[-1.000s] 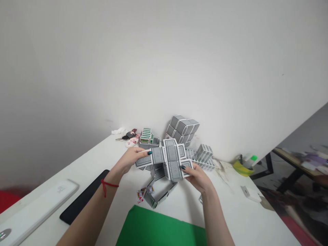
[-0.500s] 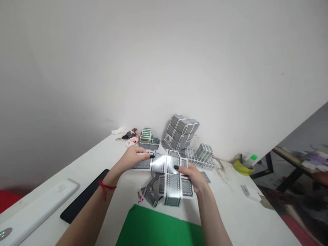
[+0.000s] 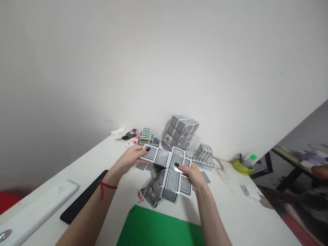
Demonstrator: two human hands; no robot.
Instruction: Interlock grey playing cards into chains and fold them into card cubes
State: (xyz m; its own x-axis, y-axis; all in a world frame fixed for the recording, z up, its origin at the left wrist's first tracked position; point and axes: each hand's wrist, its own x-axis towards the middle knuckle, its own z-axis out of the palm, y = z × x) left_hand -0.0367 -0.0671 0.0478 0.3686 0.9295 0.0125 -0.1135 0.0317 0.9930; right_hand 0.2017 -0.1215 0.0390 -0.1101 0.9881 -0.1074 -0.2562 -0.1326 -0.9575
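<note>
A joined piece of grey-backed playing cards (image 3: 172, 178) is held up between both hands over the white table. My left hand (image 3: 132, 158) pinches its left end, thumb on top. On the right side, my right hand (image 3: 193, 174) grips it with the thumb lying across the cards. Below the piece lie folded cards and a face card (image 3: 140, 196) with red marks. Behind it, a block built of folded cards (image 3: 180, 131) leans near the wall, and a smaller stack of cards (image 3: 204, 152) stands to its right.
A green sheet (image 3: 160, 227) lies at the near edge. At left are a black flat object (image 3: 84, 198) and a long white device (image 3: 41, 212). Keys (image 3: 126, 136) and green-and-white boxes (image 3: 146, 135) sit at the back. A yellow container (image 3: 242, 167) stands at right.
The card piece has been tilted: its left end has risen and its lower part has swung slightly left. My left hand has shifted a little left along it; my right hand keeps its hold.
</note>
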